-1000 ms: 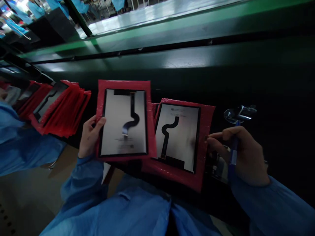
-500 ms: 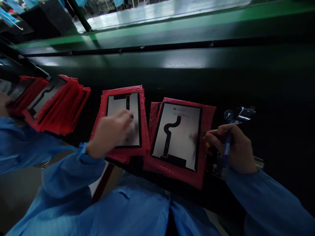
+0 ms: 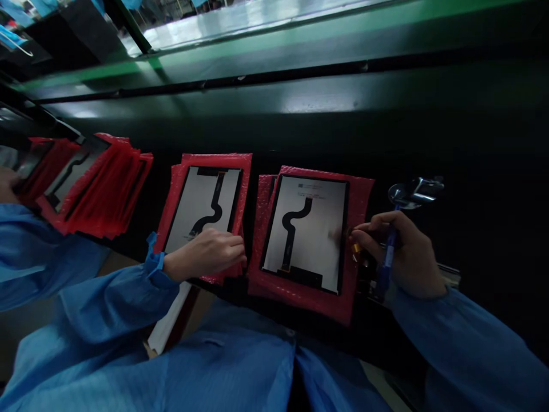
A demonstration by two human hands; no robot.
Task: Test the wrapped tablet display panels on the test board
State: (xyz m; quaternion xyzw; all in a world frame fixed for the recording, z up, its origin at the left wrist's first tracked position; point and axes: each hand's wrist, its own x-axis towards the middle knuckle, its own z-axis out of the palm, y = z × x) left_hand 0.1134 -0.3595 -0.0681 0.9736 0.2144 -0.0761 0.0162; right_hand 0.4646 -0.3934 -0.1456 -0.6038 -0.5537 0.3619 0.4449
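My left hand (image 3: pixel 208 254) lies over the lower part of the left display panel (image 3: pixel 199 197), its fingers curled at the lower right corner. What they pinch is hidden. This panel, grey with a black bent ribbon cable, rests on red bubble-wrap bags (image 3: pixel 246 171). To the right, a second display panel (image 3: pixel 319 234) lies on another red bubble-wrap stack (image 3: pixel 328 309). Beside its right edge, my right hand (image 3: pixel 405 254) is closed with a blue pen (image 3: pixel 388 260) between its fingers. A small gold-coloured piece (image 3: pixel 355 249) shows at its fingertips.
Several red bags with panels (image 3: pixel 107 189) lean in a row at the left, near another person's hand (image 3: pixel 6 183). Behind the pen is a shiny curved object (image 3: pixel 414 191). A green-edged ledge (image 3: pixel 300 46) runs along the back.
My left hand has moved down and right from the middle of the left panel to its lower corner. That panel now sits more tilted. My right hand has barely moved.
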